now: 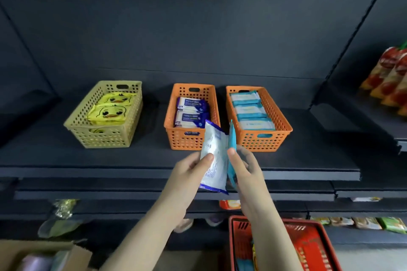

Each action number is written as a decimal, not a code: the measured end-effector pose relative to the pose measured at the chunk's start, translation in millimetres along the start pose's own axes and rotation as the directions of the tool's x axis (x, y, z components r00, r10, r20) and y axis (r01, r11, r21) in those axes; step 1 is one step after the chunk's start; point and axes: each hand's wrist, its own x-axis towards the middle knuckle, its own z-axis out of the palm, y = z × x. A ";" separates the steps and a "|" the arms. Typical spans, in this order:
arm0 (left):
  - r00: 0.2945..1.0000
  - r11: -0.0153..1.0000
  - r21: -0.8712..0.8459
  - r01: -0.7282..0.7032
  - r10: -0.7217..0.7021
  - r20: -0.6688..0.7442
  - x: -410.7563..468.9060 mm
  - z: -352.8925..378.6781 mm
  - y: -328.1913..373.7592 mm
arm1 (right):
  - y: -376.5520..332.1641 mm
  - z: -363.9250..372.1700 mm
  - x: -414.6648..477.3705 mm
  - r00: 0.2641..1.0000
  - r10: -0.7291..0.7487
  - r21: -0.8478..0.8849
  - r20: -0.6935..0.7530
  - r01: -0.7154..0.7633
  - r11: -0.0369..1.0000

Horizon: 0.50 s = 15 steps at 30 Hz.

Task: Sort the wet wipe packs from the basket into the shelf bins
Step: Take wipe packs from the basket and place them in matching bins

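Two packs are held up before the shelf (132,156), one per hand. The left hand (191,167) pinches a white-and-purple pack (214,160), thumb on its face, long axis upright and slightly tilted. The middle bin (189,141), holding matching packs, lies just beyond its top. The right hand (244,167) has its fingers (247,158) clasped on a teal pack (231,138), edge-on and upright, just left of the right bin (264,141) of teal packs. Each hand is nearer its own bin. Both packs look flat, soft and glossy. The red basket (308,237) sits below right.
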 end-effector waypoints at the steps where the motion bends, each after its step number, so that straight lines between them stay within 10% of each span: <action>1: 1.000 1.000 -0.011 0.002 -0.001 0.010 3.3 -9.9 2.1 | 0.5 7.3 3.6 1.000 0.011 0.048 0.021 -0.012 0.999; 7: 1.000 0.994 -0.110 0.009 -0.011 -0.019 35.3 -50.9 12.3 | -8.6 19.2 24.6 0.983 0.058 0.504 0.176 -0.140 0.852; 15: 0.999 0.976 -0.211 0.049 -0.050 0.001 109.6 -56.1 16.7 | -22.8 -5.9 93.0 0.984 0.137 0.362 -0.109 -0.089 0.928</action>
